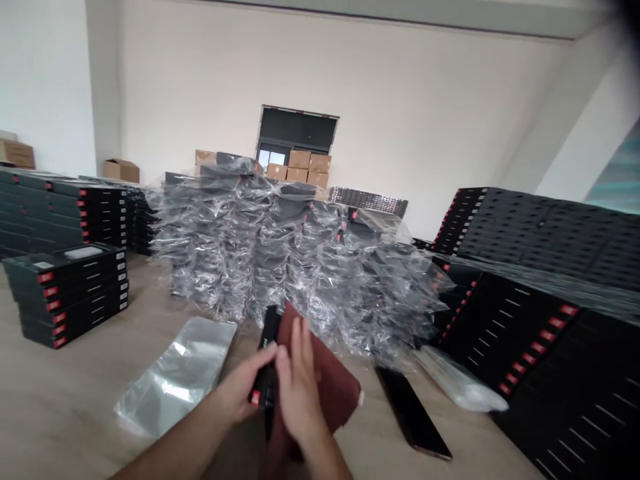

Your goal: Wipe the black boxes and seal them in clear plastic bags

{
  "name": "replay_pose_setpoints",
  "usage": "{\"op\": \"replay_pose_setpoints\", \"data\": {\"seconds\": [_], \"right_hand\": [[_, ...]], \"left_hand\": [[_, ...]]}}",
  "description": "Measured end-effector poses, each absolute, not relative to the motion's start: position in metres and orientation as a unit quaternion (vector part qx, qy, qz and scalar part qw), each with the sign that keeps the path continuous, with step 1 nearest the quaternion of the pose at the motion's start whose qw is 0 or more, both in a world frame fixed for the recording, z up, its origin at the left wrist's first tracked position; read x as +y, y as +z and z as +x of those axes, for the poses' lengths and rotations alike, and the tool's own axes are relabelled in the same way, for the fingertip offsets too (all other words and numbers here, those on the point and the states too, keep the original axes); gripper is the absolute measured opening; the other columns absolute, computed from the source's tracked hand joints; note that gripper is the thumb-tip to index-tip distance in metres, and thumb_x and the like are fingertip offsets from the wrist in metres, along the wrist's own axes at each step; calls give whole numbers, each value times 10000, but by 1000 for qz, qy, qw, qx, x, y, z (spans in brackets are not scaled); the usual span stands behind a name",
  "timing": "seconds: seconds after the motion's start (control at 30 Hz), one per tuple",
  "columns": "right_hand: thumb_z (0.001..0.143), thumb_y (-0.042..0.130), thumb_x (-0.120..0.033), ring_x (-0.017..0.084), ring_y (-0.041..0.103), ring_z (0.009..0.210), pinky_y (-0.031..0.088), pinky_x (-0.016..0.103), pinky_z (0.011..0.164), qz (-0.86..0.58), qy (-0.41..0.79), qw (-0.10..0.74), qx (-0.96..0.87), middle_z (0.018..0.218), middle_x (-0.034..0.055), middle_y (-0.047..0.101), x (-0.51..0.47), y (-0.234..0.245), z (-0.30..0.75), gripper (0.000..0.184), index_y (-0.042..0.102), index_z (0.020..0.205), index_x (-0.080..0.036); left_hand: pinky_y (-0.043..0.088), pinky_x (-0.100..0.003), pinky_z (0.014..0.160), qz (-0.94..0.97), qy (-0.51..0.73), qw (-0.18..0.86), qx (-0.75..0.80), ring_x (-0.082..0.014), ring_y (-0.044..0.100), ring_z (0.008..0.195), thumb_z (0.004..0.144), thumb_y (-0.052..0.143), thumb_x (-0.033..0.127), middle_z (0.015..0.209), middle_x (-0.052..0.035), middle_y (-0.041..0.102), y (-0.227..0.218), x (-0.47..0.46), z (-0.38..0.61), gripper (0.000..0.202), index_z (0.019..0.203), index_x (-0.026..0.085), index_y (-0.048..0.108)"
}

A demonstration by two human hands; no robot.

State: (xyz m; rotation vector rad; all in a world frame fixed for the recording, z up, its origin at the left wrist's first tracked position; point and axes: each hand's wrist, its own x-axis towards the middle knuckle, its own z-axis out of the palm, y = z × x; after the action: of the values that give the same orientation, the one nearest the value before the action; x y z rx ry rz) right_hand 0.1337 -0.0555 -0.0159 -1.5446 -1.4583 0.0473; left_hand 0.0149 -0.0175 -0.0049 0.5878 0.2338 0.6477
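Between my hands a slim black box [260,385] with a red patch stands on edge, tilted. My left hand [245,381] grips it from the left side, thumb toward its top. My right hand [299,387] presses a dark red cloth [336,383] against the box's other side, its fingers held together and stretched upward along the cloth. The cloth hangs out to the right of that hand and hides much of the box. Beside my left forearm lies a pile of clear plastic bags [183,373]. To the right rests a black phone [413,410].
Stacks of plastic-wrapped black boxes [300,260] rise behind my hands. Unwrapped black boxes stand in a short stack [75,293] at left and large rows [520,333] at right. Another clear plastic bundle [463,383] lies beside the phone. Brown cartons [300,167] are piled at the back.
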Motion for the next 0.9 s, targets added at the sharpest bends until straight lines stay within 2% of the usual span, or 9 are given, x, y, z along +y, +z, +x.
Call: {"op": "replay_pose_setpoints", "data": {"seconds": [0.07, 0.17, 0.3, 0.37, 0.43, 0.53, 0.67, 0.8, 0.9], "right_hand": [[943, 433, -434, 301, 124, 1440, 242, 584, 1112, -596, -26, 389, -702, 1571, 3, 159, -64, -15, 105, 620, 163, 1491, -329], [898, 556, -379, 323, 239, 1408, 315, 606, 1063, -549, -95, 299, -775, 1533, -4, 288, -66, -6, 93, 671, 208, 1472, -378], [827, 653, -449, 270, 346, 1361, 380, 482, 1065, -483, -147, 282, -816, 1489, 14, 389, -55, 2, 131, 650, 381, 1411, -361], [865, 601, -452, 242, 442, 1296, 407, 410, 1047, -489, -155, 314, -799, 1422, 42, 485, -51, -1, 156, 506, 497, 1343, -324], [946, 465, -397, 207, 604, 1101, 467, 342, 954, -547, -138, 349, -748, 1230, 66, 642, -50, -5, 181, 337, 617, 1223, -279], [961, 349, -359, 212, 679, 805, 501, 320, 767, -703, -121, 351, -606, 951, 98, 721, -54, -8, 217, 389, 695, 1044, -202], [846, 446, -377, 315, 636, 855, 477, 404, 690, -828, -234, 268, -434, 1036, 192, 653, -66, -2, 252, 438, 627, 1162, -133], [850, 417, -487, 266, 610, 747, 481, 388, 682, -731, -320, 403, -449, 912, 156, 643, -70, 12, 244, 476, 674, 1014, -121], [857, 471, -530, 218, 626, 689, 489, 332, 707, -624, -267, 480, -556, 852, 110, 685, -61, 19, 210, 433, 692, 904, -161]], "left_hand": [[471, -281, 938, 238, 356, 894, 130, -217, 661, 1000, 839, 597, 360, 933, -54, 733, -7, 0, 3, 336, 1099, 156, 660], [406, -265, 1023, 203, 411, 875, 155, -200, 636, 1067, 883, 514, 351, 875, -30, 737, -9, 17, -15, 265, 990, 179, 685], [413, -351, 1037, 200, 395, 885, 143, -244, 626, 1091, 854, 577, 383, 915, -63, 733, 0, 18, -24, 323, 1067, 153, 655], [431, -402, 1017, 215, 399, 884, 117, -266, 639, 1063, 836, 596, 369, 937, -83, 729, 7, 15, -25, 365, 1109, 130, 634], [440, -435, 1000, 224, 420, 876, 74, -272, 649, 1033, 827, 567, 370, 994, -99, 719, 13, 14, -27, 416, 1157, 120, 610], [447, -457, 974, 217, 417, 882, 34, -276, 659, 988, 814, 526, 410, 1062, -124, 699, 15, 17, -32, 465, 1157, 106, 610], [508, -409, 859, 195, 372, 897, 138, -253, 685, 823, 761, 581, 395, 887, -112, 727, 7, 20, -24, 349, 924, 98, 663], [515, -315, 657, 302, 310, 860, 272, -216, 655, 679, 616, 609, 211, 744, -69, 704, -9, 11, 4, 356, 954, 112, 661], [488, -302, 658, 431, 361, 780, 275, -198, 628, 700, 564, 610, 79, 794, -21, 694, -25, 4, 23, 486, 1037, 182, 654]]}}
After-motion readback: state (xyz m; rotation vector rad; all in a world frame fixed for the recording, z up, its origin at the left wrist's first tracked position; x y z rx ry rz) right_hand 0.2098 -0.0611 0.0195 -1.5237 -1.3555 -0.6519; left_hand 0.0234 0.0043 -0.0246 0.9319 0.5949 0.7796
